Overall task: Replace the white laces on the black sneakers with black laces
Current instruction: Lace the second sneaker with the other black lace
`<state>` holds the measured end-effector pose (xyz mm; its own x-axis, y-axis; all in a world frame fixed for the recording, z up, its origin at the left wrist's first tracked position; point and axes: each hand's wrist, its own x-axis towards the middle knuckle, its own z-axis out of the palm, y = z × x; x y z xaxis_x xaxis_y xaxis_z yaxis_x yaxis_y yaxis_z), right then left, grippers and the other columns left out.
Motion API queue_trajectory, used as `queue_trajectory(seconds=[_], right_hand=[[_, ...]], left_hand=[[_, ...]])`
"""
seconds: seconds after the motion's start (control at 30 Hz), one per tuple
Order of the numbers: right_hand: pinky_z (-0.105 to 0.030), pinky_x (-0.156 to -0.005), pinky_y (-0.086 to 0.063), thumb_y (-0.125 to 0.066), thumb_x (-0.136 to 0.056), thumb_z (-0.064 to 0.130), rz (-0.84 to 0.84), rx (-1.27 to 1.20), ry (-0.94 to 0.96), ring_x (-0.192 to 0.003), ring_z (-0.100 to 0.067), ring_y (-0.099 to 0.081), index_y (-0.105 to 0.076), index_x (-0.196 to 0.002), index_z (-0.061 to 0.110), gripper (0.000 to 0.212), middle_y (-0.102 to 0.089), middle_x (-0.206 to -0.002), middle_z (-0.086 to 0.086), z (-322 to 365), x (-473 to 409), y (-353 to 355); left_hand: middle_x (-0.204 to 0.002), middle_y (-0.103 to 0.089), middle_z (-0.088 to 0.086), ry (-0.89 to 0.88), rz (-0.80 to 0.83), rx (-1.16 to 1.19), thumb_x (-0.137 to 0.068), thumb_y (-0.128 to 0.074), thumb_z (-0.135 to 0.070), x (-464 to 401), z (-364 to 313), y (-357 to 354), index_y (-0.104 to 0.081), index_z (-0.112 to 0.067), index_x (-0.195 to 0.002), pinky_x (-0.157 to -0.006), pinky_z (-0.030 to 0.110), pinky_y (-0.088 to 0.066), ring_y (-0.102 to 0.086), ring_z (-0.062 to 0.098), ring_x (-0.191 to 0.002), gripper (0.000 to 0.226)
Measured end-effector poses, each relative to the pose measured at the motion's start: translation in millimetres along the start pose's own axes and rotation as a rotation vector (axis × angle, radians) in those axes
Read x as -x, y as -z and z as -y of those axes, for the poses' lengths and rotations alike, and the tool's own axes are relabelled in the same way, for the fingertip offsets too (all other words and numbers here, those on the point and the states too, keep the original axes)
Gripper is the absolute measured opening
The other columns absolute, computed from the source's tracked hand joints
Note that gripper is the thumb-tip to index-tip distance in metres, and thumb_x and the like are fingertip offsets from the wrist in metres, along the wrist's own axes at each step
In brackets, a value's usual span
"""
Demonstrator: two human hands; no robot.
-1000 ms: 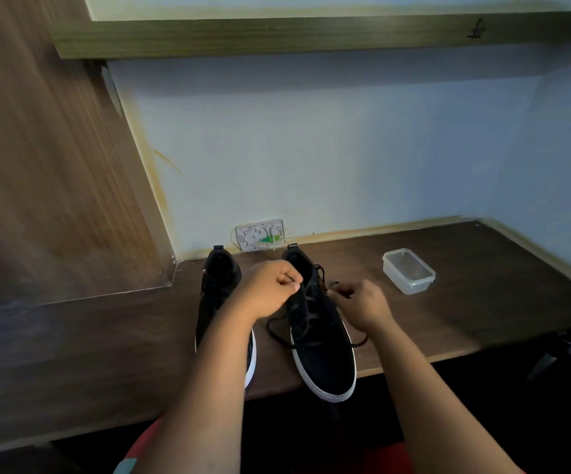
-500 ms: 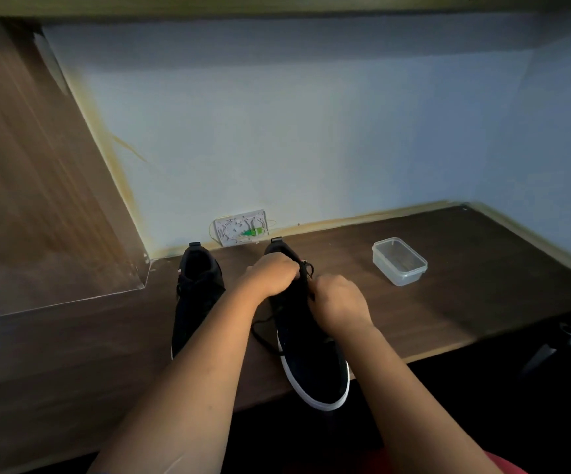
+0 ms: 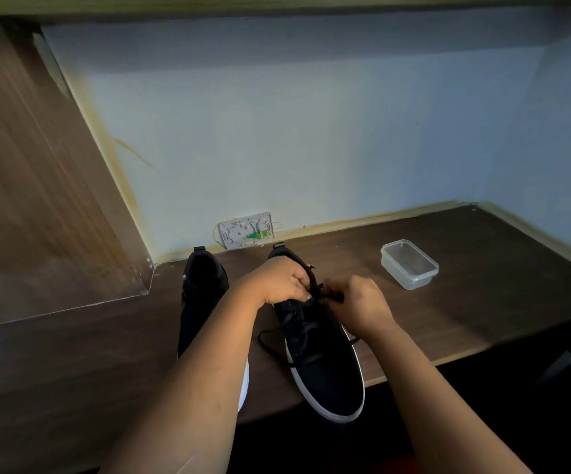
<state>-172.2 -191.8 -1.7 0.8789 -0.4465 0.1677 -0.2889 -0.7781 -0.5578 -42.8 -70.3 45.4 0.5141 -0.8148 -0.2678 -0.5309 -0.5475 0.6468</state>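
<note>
Probably a room in a home: built-in dark wood-laminate desk (image 3: 482, 295) set into a corner of pale blue painted walls (image 3: 311, 131), wood shelf (image 3: 277, 5) overhead, wood side panel (image 3: 31, 200) at left. Far centre, uncovered wall outlet box (image 3: 246, 230) with exposed wiring; right, clear plastic container (image 3: 409, 264).

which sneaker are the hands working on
The right sneaker, nearer the plastic tub. Both hands pinch its black lace; the left sneaker lies untouched.
</note>
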Motion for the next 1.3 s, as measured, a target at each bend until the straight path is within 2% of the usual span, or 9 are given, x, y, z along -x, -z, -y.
queue_trajectory(seconds=[0.17,0.43,0.53,0.73,0.8,0.87,1.03,1.17,1.3], right_hand=[[-0.03,-0.079,-0.054,-0.053,-0.09,0.016,0.026,-0.188,0.06,-0.089,-0.009,-0.063,-0.048,-0.128,0.041,0.046,-0.064,-0.095,0.014,6,0,2],[-0.043,-0.091,-0.037,-0.037,-0.088,0.008,0.043,0.083,0.09,-0.117,-0.018,-0.04,-0.042,-0.131,0.042,0.056,-0.06,-0.125,0.007,6,-3,-1],[-0.038,-0.088,-0.032,-0.038,-0.088,0.009,0.039,0.034,0.074,-0.118,-0.014,-0.038,-0.042,-0.128,0.045,0.054,-0.063,-0.121,0.007,4,-4,-5],[-0.043,-0.096,-0.041,-0.04,-0.087,0.006,0.042,-0.157,0.024,-0.112,-0.009,-0.04,-0.05,-0.117,0.047,0.052,-0.065,-0.104,0.019,-2,-6,-6],[-0.041,-0.095,-0.043,-0.037,-0.083,0.004,0.049,-0.168,0.035,-0.112,-0.011,-0.042,-0.054,-0.119,0.043,0.056,-0.066,-0.104,0.016,-1,-6,-6],[-0.037,-0.095,-0.042,-0.038,-0.084,0.006,0.05,-0.183,0.04,-0.113,-0.011,-0.043,-0.055,-0.12,0.041,0.053,-0.067,-0.103,0.014,0,-5,-5],[-0.034,-0.095,-0.043,-0.039,-0.091,0.018,-0.007,-0.236,0.038,-0.113,-0.012,-0.048,-0.059,-0.115,0.041,0.039,-0.066,-0.098,0.015,0,-5,-8],[-0.04,-0.095,-0.043,-0.032,-0.088,0.041,-0.018,-0.276,-0.003,-0.111,-0.018,-0.05,-0.059,-0.112,0.037,0.036,-0.067,-0.103,0.009,3,-5,-12],[-0.039,-0.087,-0.046,-0.052,-0.091,0.049,-0.183,-0.103,0.024,-0.103,-0.016,-0.052,-0.058,-0.107,0.035,0.022,-0.068,-0.093,0.012,11,-5,-22]], left_hand=[[-0.094,-0.058,-0.004,-0.027,-0.101,-0.208,-0.092,-0.06,-0.022,2,3,-3,-0.063,-0.031,-0.09,-0.098,0.048,-0.044,-0.056,0.024,-0.102,0.01],[-0.094,-0.061,0.003,-0.06,-0.264,-0.087,-0.095,-0.049,-0.005,12,12,12,-0.063,-0.009,-0.087,-0.077,0.033,-0.045,-0.056,0.021,-0.082,0.016],[-0.098,-0.059,0.002,-0.011,-0.515,0.458,-0.097,-0.046,-0.001,12,20,18,-0.055,-0.01,-0.093,-0.084,0.035,-0.054,-0.064,0.018,-0.091,0.013],[-0.059,-0.057,0.004,-0.307,-1.143,2.145,-0.1,-0.023,-0.001,48,36,83,-0.046,-0.007,-0.081,-0.054,0.023,-0.051,-0.054,0.012,-0.049,0.03],[-0.055,-0.049,-0.005,-0.013,-1.206,1.789,-0.1,-0.031,-0.01,55,44,87,-0.046,-0.016,-0.079,-0.047,0.019,-0.036,-0.041,0.009,-0.044,0.026],[-0.066,-0.057,-0.008,0.212,-1.053,1.005,-0.097,-0.044,-0.015,48,44,70,-0.051,-0.025,-0.078,-0.059,0.024,-0.037,-0.05,0.013,-0.062,0.022],[-0.128,-0.053,-0.008,-0.037,-0.379,-0.222,-0.093,-0.056,-0.039,20,13,17,-0.067,-0.039,-0.1,-0.107,0.047,-0.031,-0.039,0.023,-0.125,0.013],[-0.145,-0.039,-0.003,0.035,-0.175,-0.55,-0.099,-0.045,-0.038,11,0,-11,-0.066,-0.029,-0.106,-0.116,0.058,-0.005,-0.02,0.031,-0.137,0.024],[-0.14,-0.041,0.0,0.067,-0.196,-0.442,-0.102,-0.039,-0.032,4,5,-14,-0.064,-0.023,-0.109,-0.112,0.051,-0.023,-0.027,0.032,-0.13,0.028]])
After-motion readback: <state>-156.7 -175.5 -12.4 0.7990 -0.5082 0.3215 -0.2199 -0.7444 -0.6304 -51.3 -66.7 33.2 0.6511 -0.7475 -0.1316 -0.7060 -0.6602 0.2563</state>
